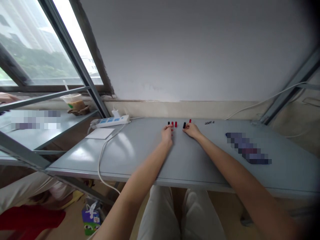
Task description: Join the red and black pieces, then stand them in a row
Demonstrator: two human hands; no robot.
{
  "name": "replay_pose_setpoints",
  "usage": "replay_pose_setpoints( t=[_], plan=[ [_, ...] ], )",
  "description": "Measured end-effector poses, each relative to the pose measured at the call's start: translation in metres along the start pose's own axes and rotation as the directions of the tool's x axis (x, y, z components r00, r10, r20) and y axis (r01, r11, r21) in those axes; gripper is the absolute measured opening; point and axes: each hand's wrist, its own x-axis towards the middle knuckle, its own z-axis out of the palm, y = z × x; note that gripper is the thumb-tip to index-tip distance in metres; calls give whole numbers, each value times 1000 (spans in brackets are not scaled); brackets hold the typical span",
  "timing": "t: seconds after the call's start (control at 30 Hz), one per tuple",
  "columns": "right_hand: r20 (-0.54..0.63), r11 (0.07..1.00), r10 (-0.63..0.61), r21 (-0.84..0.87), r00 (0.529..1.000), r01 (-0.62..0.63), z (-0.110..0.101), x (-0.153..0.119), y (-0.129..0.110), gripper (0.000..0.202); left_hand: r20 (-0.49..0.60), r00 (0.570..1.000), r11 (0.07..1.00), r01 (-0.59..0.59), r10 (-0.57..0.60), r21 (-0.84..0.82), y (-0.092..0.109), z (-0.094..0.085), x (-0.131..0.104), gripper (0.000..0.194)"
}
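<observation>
My left hand (pixel 167 133) rests on the grey desk with its fingers curled together. A bit of red shows at its fingertips, too small to name. Just beyond it stand a small black cylinder (pixel 168 123), a small red cylinder (pixel 172 123) and another red cylinder (pixel 176 124). To their right, my right hand (pixel 192 130) pinches a small black piece (pixel 184 125) between thumb and fingers. Behind that hand a red piece (pixel 190 121) sticks up, partly hidden by it.
Several small metallic bits (pixel 209 123) lie right of my hands. A blurred dark object (pixel 248 148) is further right. At left are a white power strip (pixel 112 121), a white card (pixel 100 133) and a cable (pixel 100 156). A drink cup (pixel 75 101) stands on the neighbouring desk.
</observation>
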Motion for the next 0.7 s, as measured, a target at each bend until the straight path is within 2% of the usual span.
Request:
replay_pose_setpoints(
  t=[0.23,0.5,0.6,0.7],
  plan=[
    [6,999,21,-48,1000,-21,11,11,-5,7,-3,999,999,46,-46,12,-3,-1,6,23],
    [-5,990,49,-135,999,-49,15,13,-8,13,-16,996,995,89,-90,-54,-6,-1,9,21],
    [-7,986,29,-165,1000,-30,12,13,-7,18,-5,998,998,68,-68,-16,-6,-1,7,20],
    [-4,976,-9,-217,1000,8,0,13,2,16,45,999,996,-6,2,88,-7,1,6,18]
  ],
)
